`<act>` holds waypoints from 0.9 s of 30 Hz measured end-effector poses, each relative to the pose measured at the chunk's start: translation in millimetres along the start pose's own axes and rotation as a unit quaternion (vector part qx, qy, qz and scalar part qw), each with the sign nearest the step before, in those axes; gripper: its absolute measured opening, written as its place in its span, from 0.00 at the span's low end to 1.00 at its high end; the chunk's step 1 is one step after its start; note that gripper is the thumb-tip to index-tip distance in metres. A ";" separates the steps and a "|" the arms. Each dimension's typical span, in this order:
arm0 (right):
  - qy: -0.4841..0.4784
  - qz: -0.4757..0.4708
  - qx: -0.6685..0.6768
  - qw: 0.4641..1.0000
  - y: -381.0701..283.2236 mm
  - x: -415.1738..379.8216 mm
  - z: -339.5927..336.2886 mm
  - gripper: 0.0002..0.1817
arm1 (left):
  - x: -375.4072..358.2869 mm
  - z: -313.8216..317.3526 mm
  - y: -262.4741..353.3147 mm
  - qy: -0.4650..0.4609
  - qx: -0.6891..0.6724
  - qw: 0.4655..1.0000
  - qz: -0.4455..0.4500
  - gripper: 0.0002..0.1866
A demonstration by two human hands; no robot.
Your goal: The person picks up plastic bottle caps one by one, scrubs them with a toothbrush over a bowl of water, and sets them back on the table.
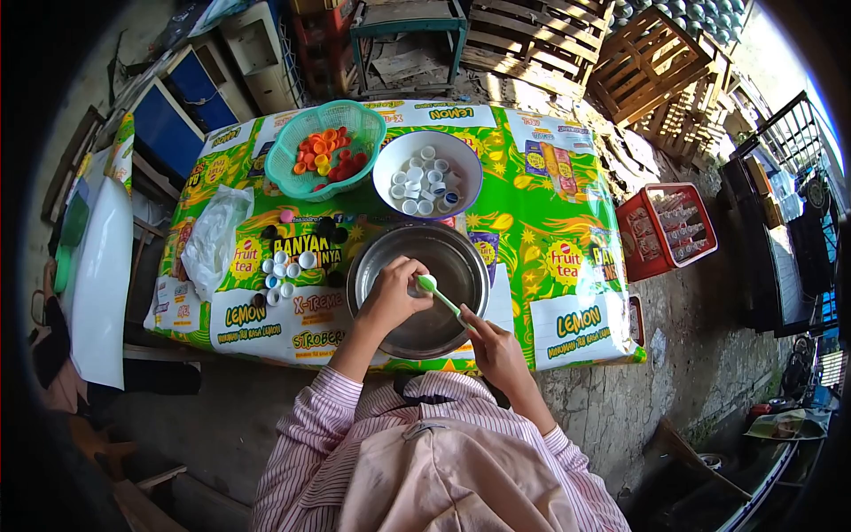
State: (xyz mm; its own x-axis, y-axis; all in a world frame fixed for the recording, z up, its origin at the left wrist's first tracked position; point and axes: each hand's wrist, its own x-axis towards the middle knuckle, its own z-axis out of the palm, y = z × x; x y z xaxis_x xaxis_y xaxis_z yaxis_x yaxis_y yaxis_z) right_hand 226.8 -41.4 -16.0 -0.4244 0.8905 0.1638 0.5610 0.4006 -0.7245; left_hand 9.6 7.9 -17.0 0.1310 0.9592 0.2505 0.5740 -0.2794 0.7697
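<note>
Over a round steel basin (372, 332), my left hand (394, 293) is closed, with its fingertips pinching a small whitish bottle cap (418, 287), partly hidden by the fingers. My right hand (496, 348) grips a slim light green toothbrush (446, 301) by its handle. The brush's head meets the cap at the left fingertips. Left of the basin, several white caps (282, 271) lie in a loose cluster on the table, with dark caps (326, 228) around them. Behind the basin stands a white bowl (474, 182) holding several white caps (417, 176).
A turquoise plastic basket (282, 168) with orange, red and yellow caps (321, 151) stands at the back left. A crumpled clear plastic bag (215, 235) lies on the printed tablecloth (567, 222). A red crate (651, 239) is on the floor to the right; wooden pallets (532, 40) stand behind.
</note>
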 end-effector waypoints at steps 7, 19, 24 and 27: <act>-0.010 0.042 0.014 0.999 -7.6 -0.8 -3.8 0.22 | -1.4 -6.7 -0.9 -0.013 -0.064 0.996 -0.063 0.14; 0.032 0.076 0.088 0.993 -17.2 4.9 -16.4 0.24 | -8.8 -20.9 -11.2 -0.132 -0.481 0.844 -0.200 0.17; 0.065 0.013 0.049 0.997 -29.1 -1.1 -18.0 0.26 | -7.6 -27.3 -8.8 -0.134 -0.563 0.793 -0.188 0.19; 0.019 0.018 -0.038 0.999 -37.9 -0.8 -25.5 0.26 | -7.1 -27.3 -10.1 -0.113 -0.545 0.808 -0.193 0.18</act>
State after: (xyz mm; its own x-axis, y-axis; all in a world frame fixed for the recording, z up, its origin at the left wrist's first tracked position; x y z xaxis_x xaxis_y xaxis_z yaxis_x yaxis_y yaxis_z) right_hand 224.0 -51.8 28.4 -0.3764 0.9116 0.1654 0.6286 0.3824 -0.6772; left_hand -19.2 2.7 -10.5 0.3276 0.9327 -0.1505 -0.4284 0.2887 0.8562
